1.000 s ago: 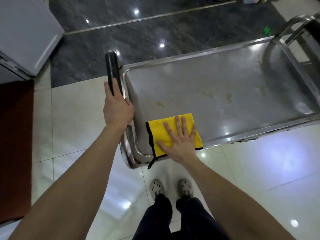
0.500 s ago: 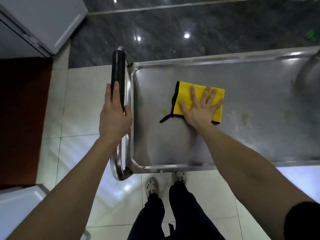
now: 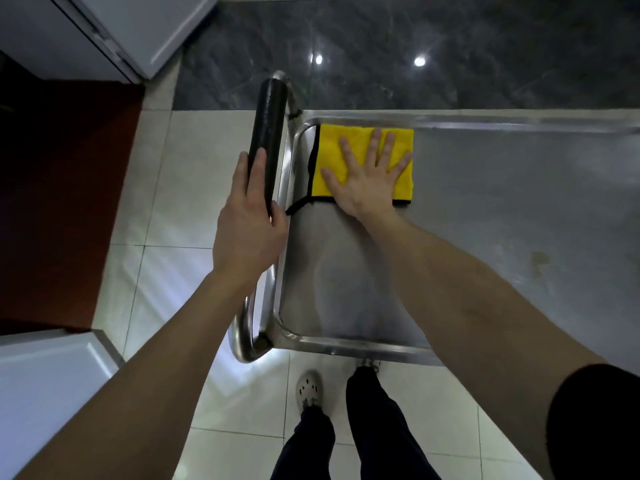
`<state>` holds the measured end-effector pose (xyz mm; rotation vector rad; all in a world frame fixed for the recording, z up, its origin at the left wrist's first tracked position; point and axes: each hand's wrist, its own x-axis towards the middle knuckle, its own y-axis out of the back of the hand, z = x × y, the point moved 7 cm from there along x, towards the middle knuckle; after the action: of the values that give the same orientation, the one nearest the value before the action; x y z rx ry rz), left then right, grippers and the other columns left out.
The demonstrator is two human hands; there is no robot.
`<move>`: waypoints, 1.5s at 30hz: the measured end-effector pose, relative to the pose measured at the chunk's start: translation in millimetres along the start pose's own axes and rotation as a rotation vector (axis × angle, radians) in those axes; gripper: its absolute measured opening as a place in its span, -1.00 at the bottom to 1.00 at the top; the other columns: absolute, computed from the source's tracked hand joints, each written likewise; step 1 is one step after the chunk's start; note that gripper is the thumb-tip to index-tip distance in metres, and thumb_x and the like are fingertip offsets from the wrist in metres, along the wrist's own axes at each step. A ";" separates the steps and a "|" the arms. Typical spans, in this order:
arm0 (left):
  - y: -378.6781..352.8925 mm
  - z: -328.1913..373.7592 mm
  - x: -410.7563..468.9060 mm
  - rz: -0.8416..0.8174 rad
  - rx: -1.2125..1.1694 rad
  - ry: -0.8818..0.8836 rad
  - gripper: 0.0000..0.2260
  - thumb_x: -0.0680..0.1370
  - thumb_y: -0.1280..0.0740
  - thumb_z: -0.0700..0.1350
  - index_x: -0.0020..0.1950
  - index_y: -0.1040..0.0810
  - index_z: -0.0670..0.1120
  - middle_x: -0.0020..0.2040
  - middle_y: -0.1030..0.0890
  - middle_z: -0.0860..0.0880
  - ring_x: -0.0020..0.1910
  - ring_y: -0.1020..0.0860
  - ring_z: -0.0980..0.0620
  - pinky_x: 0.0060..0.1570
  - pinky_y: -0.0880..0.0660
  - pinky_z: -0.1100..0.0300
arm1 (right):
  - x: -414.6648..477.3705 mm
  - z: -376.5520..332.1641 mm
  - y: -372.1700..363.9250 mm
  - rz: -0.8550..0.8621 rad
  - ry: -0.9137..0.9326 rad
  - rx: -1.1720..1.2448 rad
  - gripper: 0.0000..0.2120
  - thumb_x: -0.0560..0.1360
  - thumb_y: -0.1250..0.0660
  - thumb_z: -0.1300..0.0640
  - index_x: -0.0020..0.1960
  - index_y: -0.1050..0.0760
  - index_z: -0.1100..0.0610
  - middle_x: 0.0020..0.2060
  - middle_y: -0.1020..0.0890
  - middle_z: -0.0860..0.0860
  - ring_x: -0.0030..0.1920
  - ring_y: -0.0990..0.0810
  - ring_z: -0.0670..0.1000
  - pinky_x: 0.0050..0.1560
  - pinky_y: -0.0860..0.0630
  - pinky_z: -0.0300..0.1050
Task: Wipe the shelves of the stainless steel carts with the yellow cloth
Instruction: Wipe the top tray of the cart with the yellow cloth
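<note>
The yellow cloth (image 3: 332,147), edged in black, lies flat in the far left corner of the stainless steel cart's top shelf (image 3: 519,209). My right hand (image 3: 363,183) presses on it with fingers spread and straight. My left hand (image 3: 246,233) grips the black padded cart handle (image 3: 268,116) at the cart's left end, fingers lying along it and thumb on the other side. A few brownish stains (image 3: 538,263) show on the shelf to the right. Lower shelves are hidden under the top one.
A white cabinet (image 3: 138,26) stands at the far left and another white unit (image 3: 45,393) at the near left, with a dark red mat (image 3: 52,202) between them. Dark marble floor (image 3: 450,46) lies beyond the cart. My feet (image 3: 308,389) stand at the cart's near rim.
My right hand has slid the yellow cloth from the near edge across the shelf to its far left corner. My left hand has stayed on the handle.
</note>
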<state>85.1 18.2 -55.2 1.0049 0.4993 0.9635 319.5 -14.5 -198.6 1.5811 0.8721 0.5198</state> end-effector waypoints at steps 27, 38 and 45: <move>-2.1 0.7 10.7 -0.018 -0.124 -0.018 -0.46 0.77 -0.14 -0.04 0.77 -0.12 0.08 0.76 -0.13 -0.05 0.49 -0.51 -0.17 0.37 -0.53 -0.04 | -30.8 27.9 9.7 -0.068 -0.118 0.032 -0.26 0.59 0.09 -0.57 0.70 0.15 -0.39 0.73 0.24 0.16 0.69 0.35 0.30 0.51 0.29 0.62; -5.6 -4.0 18.0 0.012 -0.105 -0.024 -0.45 0.75 -0.17 -0.11 0.75 -0.18 0.07 0.75 -0.19 -0.07 0.50 -0.51 -0.19 0.35 -0.54 -0.04 | 16.9 -51.7 -7.5 -0.036 -0.007 -0.014 -0.27 0.64 0.14 -0.48 0.74 0.03 -0.25 0.73 0.15 0.25 0.69 0.29 0.38 0.49 0.25 0.64; -5.7 -0.4 18.6 -0.023 -0.099 -0.023 -0.47 0.77 -0.13 -0.05 0.76 -0.15 0.05 0.76 -0.15 -0.10 0.50 -0.50 -0.22 0.38 -0.52 -0.07 | -162.6 -67.7 -43.3 0.079 0.108 0.031 -0.34 0.71 -0.03 -0.38 0.74 -0.09 -0.17 0.72 0.02 0.28 0.71 0.15 0.37 0.53 0.11 0.65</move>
<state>96.9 33.2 -59.2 0.9182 0.4385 0.9465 157.6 -96.2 -204.2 1.6330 0.9050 0.6559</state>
